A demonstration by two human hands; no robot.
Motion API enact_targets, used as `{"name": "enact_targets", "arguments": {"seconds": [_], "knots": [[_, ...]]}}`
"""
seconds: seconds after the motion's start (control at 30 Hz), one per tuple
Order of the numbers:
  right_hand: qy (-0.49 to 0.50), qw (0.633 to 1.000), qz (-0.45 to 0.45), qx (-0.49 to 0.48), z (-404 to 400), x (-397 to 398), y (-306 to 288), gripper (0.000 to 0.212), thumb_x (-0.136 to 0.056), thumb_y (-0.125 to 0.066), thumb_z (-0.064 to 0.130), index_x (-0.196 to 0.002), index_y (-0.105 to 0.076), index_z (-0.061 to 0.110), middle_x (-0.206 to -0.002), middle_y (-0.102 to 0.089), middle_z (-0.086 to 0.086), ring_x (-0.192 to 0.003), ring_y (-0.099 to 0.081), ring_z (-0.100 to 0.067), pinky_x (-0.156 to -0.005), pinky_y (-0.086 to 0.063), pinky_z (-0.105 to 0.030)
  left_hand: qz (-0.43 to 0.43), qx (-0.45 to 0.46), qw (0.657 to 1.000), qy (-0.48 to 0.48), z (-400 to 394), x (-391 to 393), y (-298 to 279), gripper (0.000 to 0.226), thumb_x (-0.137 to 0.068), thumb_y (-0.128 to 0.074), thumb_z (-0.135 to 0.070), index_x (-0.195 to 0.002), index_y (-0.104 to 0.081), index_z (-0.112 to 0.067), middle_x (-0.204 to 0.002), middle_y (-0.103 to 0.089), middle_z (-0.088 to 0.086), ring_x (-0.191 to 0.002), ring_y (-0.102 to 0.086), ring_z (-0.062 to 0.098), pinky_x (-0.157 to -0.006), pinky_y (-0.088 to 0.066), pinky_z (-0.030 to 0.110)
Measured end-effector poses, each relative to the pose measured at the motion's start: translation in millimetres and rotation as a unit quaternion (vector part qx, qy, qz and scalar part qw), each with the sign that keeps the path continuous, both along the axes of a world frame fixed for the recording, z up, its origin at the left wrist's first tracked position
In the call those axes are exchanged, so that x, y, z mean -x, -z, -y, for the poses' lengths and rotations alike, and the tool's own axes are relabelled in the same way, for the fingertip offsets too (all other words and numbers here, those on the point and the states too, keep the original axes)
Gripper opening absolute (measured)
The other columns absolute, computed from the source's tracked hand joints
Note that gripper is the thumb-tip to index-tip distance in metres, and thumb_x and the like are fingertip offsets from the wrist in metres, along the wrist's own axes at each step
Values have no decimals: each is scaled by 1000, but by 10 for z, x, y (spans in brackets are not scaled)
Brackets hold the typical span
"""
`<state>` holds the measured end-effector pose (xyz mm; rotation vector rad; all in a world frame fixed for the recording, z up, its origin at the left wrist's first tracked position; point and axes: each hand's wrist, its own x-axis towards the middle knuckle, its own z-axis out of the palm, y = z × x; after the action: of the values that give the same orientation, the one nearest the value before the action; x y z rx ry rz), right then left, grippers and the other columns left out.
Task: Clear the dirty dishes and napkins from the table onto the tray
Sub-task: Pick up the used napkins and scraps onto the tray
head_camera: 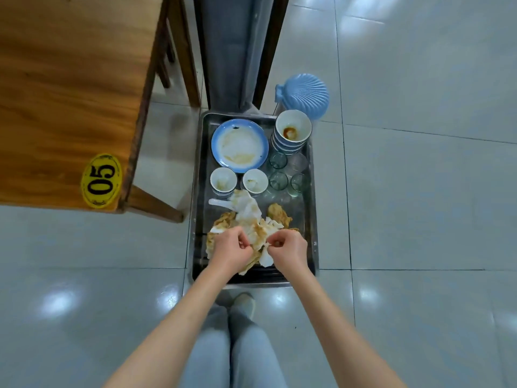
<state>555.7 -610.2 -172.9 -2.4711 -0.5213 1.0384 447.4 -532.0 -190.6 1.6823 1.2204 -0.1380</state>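
Note:
A metal tray (312, 247) lies on the tiled floor in front of me. It holds a dirty blue-rimmed plate (239, 146), a stack of bowls (292, 130), two small cups (223, 181), several glasses (288, 175), a white spoon (219, 203) and a heap of stained napkins (251, 217). My left hand (230, 249) and my right hand (288, 247) hover over the tray's near end, each pinching crumpled napkins from the heap between thumb and fingers.
The wooden table (64, 102) with a yellow "05" tag (101, 180) stands to the left; its top shows bare wood. A blue shell-shaped bin (303, 95) stands beyond the tray on the right. A grey curtain (235, 51) hangs behind the tray. My legs are below.

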Motion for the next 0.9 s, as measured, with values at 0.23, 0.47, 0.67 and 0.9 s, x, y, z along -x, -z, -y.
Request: {"name": "enact_targets", "arguments": {"seconds": [0.23, 0.47, 0.67, 0.9], "knots": [[24, 999, -47, -9, 84, -148, 254, 34, -78, -64, -5, -102, -69, 18, -103, -63, 2, -95, -57, -6, -79, -43, -15, 10, -2, 1000, 26, 17, -74, 278, 21, -76, -65, -3, -73, -56, -22, -73, -59, -5, -68, -54, 7, -58, -39, 10], [43, 997, -55, -13, 102, -200, 187, 36, -77, -66, -4, -107, -66, 16, -115, -63, -2, -100, -55, -7, -80, -42, -16, 3, -2, 999, 42, -21, -77, 270, 23, -76, -69, -6, -84, -60, -25, -88, -60, -10, -85, -55, 6, -69, -38, 16], [40, 997, -55, -20, 95, -180, 156, 34, -79, -67, 0, -109, -65, 16, -115, -64, -1, -105, -58, -11, -78, -42, -17, 7, -15, 998, 56, -5, -79, 262, 27, -81, -67, -11, -105, -64, -23, -99, -63, -8, -94, -56, 7, -79, -43, 20], [15, 999, -44, -21, 162, -141, -10, 44, -76, -73, 7, -117, -61, 19, -120, -61, 2, -104, -56, -10, -81, -44, -19, 12, -22, 999, 47, -58, 32, 28, 36, -76, -71, -12, -108, -64, -26, -100, -64, -10, -83, -60, 7, -70, -48, 19]]}}
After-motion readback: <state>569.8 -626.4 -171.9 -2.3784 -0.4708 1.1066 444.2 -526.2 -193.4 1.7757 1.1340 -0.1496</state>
